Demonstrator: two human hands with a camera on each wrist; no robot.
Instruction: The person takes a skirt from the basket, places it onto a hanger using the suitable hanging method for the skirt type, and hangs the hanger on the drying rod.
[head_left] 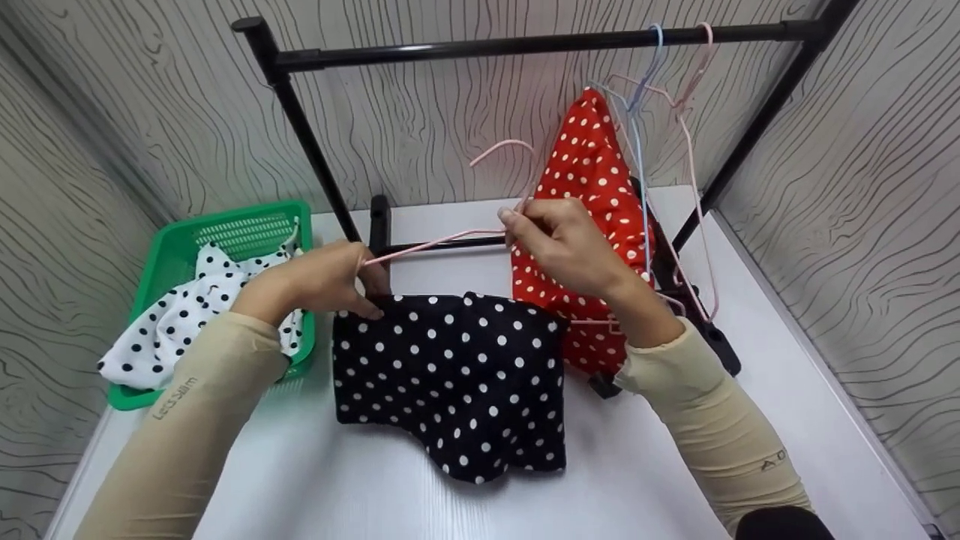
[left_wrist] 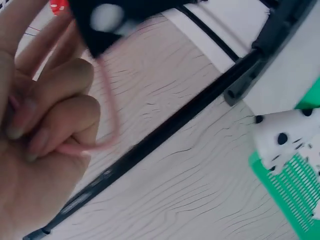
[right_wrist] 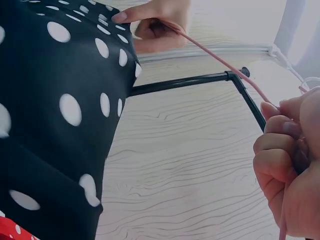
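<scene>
Black dotted garment (head_left: 450, 382) hangs from a pink hanger (head_left: 420, 246)

Below and between the two hands, the garment hangs from the hanger's lower part; how it is fastened cannot be made out. The left hand (head_left: 326, 277) has its fingers curled round one end of the hanger, and one digit meets the cloth's corner nearest it; whether it pinches the fabric too is unclear. The right hand (head_left: 570, 244) is closed in a pinch at the base of the hook, which rises above its fingertips. Behind the right hand hangs red dotted cloth (head_left: 589, 172), with a blue hanger (head_left: 641, 180) and a second pink one (head_left: 697, 180) just to its right, both hooked on the black rail (head_left: 450, 50) beyond the hands. Left of the left hand, a green basket (head_left: 247, 232) holds white dotted cloth (head_left: 176, 322).
</scene>
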